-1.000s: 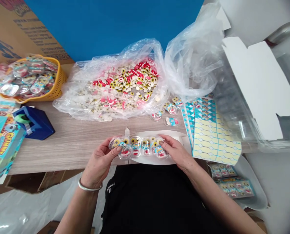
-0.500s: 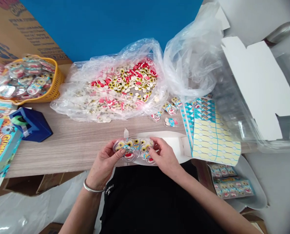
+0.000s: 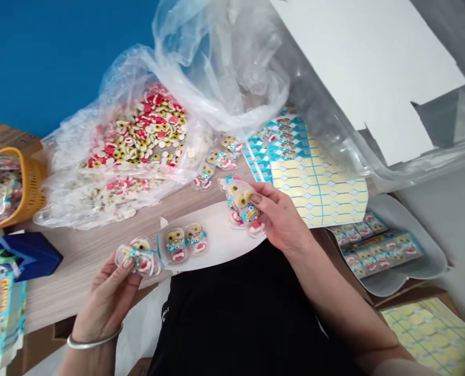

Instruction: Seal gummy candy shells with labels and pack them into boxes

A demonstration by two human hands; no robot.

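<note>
My left hand [image 3: 110, 290] is closed, its thumb pressing small clear gummy candy packs [image 3: 146, 260] with yellow eye and red mouth pieces. It is at the left end of a long white tray [image 3: 224, 232] with a rounded front. Two more packs [image 3: 185, 243] lie side by side in that tray, near its left end. Above the tray's right end, my right hand [image 3: 285, 219] pinches other gummy candy packs [image 3: 242, 201] between thumb and fingers; fingers hide part of them, so I cannot tell the number in either hand.
Behind is a clear bag of loose gummy pieces [image 3: 138, 125], with several packs [image 3: 220, 159] beside it. Yellow-blue label sheets [image 3: 314, 183] lie at right, below a plastic bin holding white card [image 3: 373, 68]. To the left are a yellow basket [image 3: 34, 188] and blue tape dispenser [image 3: 32, 256].
My hands have moved apart, left hand leftward and right hand rightward, each with packs. Two packs now show in the tray between them. The view has turned to the right.
</note>
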